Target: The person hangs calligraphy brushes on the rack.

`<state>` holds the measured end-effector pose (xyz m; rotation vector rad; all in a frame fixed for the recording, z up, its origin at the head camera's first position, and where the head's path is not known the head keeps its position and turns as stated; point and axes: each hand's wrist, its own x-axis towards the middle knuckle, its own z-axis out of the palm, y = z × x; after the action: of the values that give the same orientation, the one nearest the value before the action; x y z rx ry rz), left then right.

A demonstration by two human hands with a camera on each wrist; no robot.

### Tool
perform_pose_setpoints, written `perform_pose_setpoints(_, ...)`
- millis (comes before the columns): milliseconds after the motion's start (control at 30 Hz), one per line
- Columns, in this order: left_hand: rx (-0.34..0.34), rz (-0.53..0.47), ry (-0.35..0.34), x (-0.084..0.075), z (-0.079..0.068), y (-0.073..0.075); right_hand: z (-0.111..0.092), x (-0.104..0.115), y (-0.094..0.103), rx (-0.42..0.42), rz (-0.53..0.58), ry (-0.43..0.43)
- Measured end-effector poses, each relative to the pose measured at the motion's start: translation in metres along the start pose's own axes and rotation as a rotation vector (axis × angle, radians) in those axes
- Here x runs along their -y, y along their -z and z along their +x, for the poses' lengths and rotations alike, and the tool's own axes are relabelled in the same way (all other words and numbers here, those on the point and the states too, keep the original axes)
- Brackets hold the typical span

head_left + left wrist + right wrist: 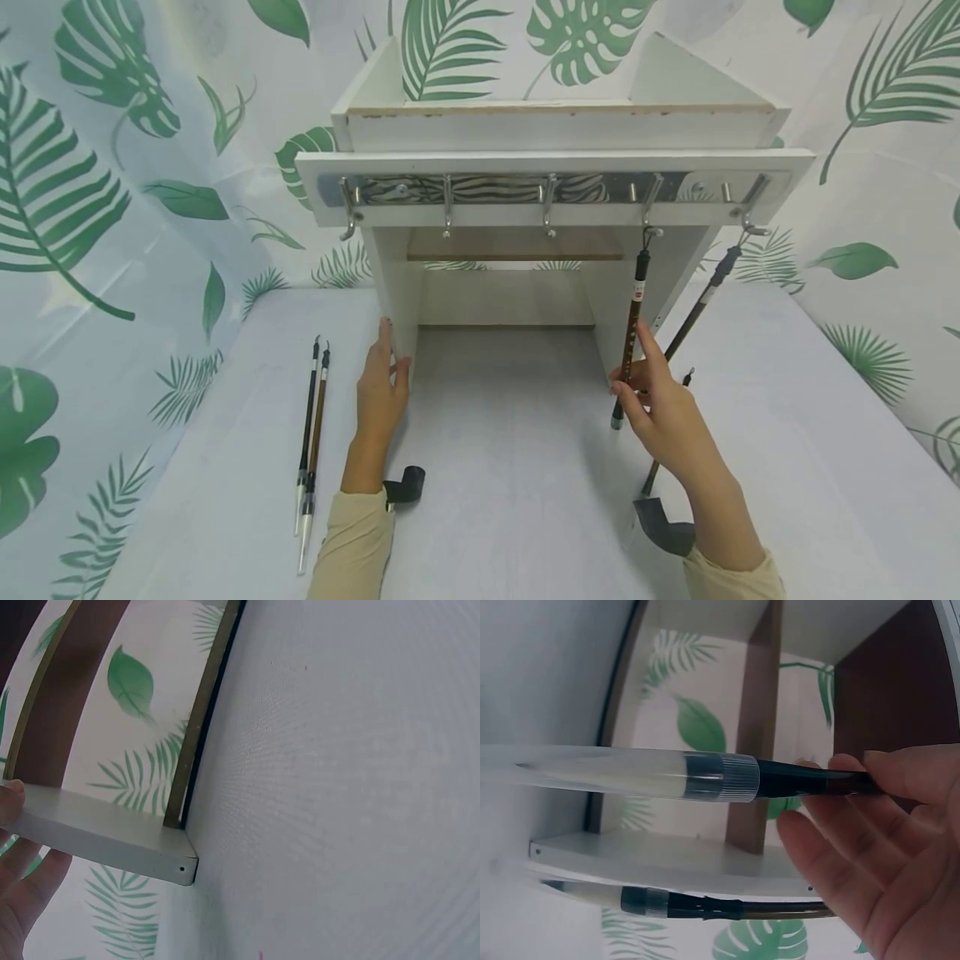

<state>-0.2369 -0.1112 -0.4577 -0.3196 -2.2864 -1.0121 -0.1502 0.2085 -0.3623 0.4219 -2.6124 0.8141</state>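
A white shelf unit (555, 190) stands on the table, its front rail bearing several metal hooks. My left hand (381, 400) grips the edge of its left side panel (112, 832), thumb inside and fingers outside. From one hook hangs a brown-handled calligraphy brush (638, 292) by its loop. My right hand (667, 408) pinches that brush low on its handle; its white bristles sit under a clear cap (630, 774), pointing down. A second calligraphy brush (701, 304) hangs from the rightmost hook, slanting behind my right hand.
Two capped brushes, one black (309, 408) and one brown (319, 408), lie on the table left of the unit. Another brush (651, 477) lies at the right, partly hidden by my right hand. Leaf-patterned cloth (180, 200) covers the walls around the table (517, 500).
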Motion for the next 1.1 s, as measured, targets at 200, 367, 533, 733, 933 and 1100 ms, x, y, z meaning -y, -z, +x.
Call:
perform_pose_setpoints(200,-0.005,-0.004,-0.007,-0.001,0.0,0.0,0.0,-0.004,-0.003,0.081,-0.039,-0.047)
perform_pose_setpoints(367,0.005,0.003,0.008,-0.002,0.0,0.001,0.001,-0.006,-0.004,0.172,-0.049,-0.105)
perform_pose_setpoints(533,-0.002,0.003,-0.001,-0.002,0.0,0.0,0.003,-0.009,-0.005,0.191,-0.064,-0.108)
perform_pose_setpoints(733,-0.001,0.006,0.005,-0.001,0.001,-0.001,0.002,-0.012,-0.004,0.218,-0.037,-0.105)
perform_pose_setpoints(933,0.0,0.007,0.004,-0.001,0.0,0.0,0.001,-0.017,-0.005,0.234,-0.033,-0.11)
perform_pose_setpoints(1100,0.008,0.005,0.01,-0.001,0.001,0.0,0.002,-0.019,0.0,0.258,-0.057,-0.14)
